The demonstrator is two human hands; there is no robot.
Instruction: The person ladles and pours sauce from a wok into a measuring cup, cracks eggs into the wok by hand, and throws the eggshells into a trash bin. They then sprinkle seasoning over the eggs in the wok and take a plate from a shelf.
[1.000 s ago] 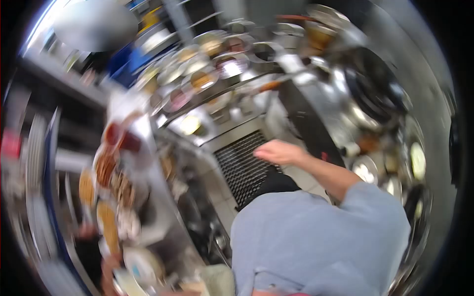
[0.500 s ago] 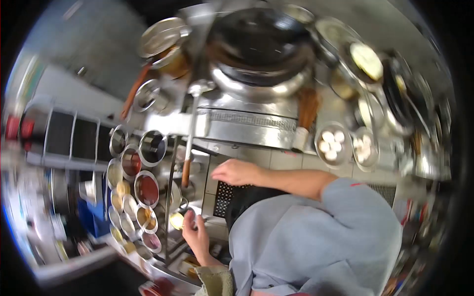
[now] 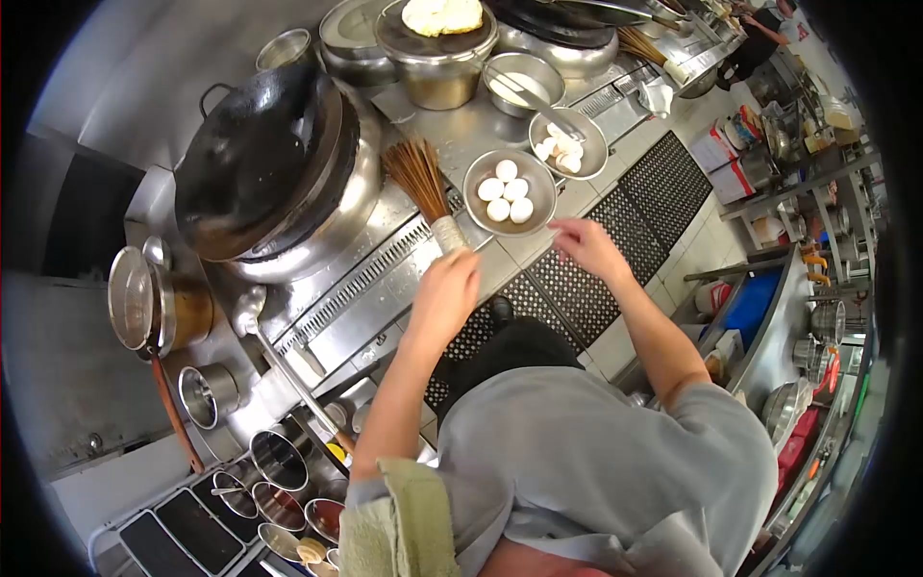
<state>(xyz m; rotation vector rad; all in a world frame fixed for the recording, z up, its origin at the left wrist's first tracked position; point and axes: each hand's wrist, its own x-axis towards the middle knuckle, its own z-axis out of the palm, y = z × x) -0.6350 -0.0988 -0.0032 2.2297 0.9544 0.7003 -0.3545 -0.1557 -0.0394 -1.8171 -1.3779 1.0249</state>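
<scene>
My left hand (image 3: 447,293) is over the stove's front edge, fingers curled. It covers the end of the wrapped handle of a bamboo wok brush (image 3: 415,178); whether it grips the handle is hidden. My right hand (image 3: 588,248) reaches forward with fingers apart and holds nothing. Its fingertips are close to the rim of a metal bowl (image 3: 471,213) with several white eggs (image 3: 517,188) in it. Just behind stands a second metal bowl (image 3: 597,165) holding what look like eggs or shells. A green towel (image 3: 409,514) hangs by my left arm.
A large black wok (image 3: 255,163) sits on the stove at left. A ladle (image 3: 288,370) lies across the front-left edge, above several sauce containers (image 3: 279,460). At the back, a pot (image 3: 447,85) carries a pale round food (image 3: 440,15). Another person (image 3: 760,38) stands far right.
My view and body have turned right along the stove. My left hand has gone from beside the sauce containers to the brush handle; my right hand has moved to the egg bowl.
</scene>
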